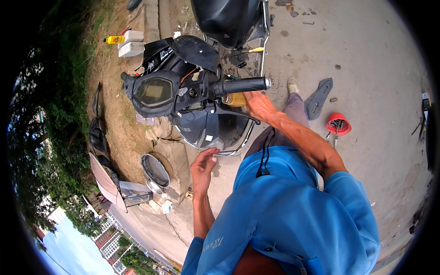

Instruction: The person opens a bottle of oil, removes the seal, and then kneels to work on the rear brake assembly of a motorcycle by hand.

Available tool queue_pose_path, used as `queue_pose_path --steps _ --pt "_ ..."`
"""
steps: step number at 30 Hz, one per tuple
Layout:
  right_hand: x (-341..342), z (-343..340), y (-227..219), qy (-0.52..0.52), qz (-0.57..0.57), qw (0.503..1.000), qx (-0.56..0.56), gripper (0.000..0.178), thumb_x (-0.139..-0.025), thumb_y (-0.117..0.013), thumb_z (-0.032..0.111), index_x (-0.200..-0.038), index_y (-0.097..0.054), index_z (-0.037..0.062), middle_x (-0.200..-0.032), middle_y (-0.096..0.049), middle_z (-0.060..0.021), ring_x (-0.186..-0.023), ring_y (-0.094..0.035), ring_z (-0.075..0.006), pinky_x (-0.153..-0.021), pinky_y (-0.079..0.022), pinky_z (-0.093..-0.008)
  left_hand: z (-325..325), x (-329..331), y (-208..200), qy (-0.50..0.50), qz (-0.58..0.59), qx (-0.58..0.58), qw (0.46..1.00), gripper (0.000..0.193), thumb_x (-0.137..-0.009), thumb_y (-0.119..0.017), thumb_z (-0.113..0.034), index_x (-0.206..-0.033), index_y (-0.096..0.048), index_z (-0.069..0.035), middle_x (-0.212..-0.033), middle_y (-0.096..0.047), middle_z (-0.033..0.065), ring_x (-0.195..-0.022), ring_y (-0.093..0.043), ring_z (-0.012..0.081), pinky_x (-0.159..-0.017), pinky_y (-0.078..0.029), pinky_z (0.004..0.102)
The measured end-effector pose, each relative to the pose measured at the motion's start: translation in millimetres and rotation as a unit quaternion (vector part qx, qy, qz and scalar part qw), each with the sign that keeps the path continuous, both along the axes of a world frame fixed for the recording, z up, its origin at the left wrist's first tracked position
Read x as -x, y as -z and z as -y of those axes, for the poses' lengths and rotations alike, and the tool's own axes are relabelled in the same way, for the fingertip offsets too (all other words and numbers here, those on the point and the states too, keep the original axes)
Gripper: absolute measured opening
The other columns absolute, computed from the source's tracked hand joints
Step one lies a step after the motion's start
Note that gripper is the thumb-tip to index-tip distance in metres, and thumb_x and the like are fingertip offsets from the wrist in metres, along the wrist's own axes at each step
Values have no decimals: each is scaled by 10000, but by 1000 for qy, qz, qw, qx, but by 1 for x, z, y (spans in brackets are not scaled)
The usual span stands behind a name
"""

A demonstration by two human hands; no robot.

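Head view: gripping an amber-yellow, rounded cylindrical object (235,100) with the bare right hand (260,107), just below a black rubber handlebar grip (243,85) and beside a dark, slender brake lever (243,113). Cannot make out the whole grasp, partly hidden there. Holding the bare left hand (205,168) open and loosely curved, near the lower edge of a glossy dark-grey scooter panel (206,128) and a bent silver metal tube (236,152); cannot tell whether touching either. Can see, left of the handlebar grip, a rounded, black-framed dashboard (153,91). Beyond it, can also see a slim tool with a yellow handle (256,49). At right, on grey concrete (380,91), can see a flat, elongated dark-grey mat (316,103) and, near it, a round red container (347,126) holding metal tools (338,123). At far left, can see white rectangular blocks (131,49) beside a yellow bottle (114,40).
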State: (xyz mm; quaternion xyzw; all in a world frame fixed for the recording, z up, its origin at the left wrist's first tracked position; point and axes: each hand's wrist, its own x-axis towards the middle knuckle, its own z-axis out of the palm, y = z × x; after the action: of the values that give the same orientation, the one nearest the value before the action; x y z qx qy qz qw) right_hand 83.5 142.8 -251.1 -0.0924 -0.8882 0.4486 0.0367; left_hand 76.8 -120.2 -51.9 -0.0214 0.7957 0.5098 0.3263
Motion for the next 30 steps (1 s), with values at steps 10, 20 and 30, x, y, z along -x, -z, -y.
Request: queue_pose_path --steps 10,20,30 --pt "2 0 -1 -5 8 1000 -3 590 -867 -652 61 -1421 -452 27 -1259 -586 -252 -1147 -601 -428 -967 -524 -496 1 2 1 7 -7 2 1000 307 -964 -712 -92 -1252 -679 6 -1183 -734 134 -1162 -658 214 -1076 -451 353" --pt "1 -1 1 -6 -8 1000 -15 598 -854 -662 59 -1414 -458 16 -1232 -605 -246 -1133 -609 -421 -970 -521 -489 2 5 1 20 0 1 1000 319 -957 -720 -82 -1264 -678 -10 -1197 -721 104 -1161 -646 203 -1050 -471 358" --pt "2 -2 -5 -5 -3 1000 1 578 -851 -661 44 -1390 -454 22 -1213 -607 -259 -1127 -609 -439 -958 -527 -503 0 5 2 11 4 -8 1000 310 -957 -721 -74 -1257 -680 -7 -1196 -721 104 -1168 -645 200 -1055 -473 353"
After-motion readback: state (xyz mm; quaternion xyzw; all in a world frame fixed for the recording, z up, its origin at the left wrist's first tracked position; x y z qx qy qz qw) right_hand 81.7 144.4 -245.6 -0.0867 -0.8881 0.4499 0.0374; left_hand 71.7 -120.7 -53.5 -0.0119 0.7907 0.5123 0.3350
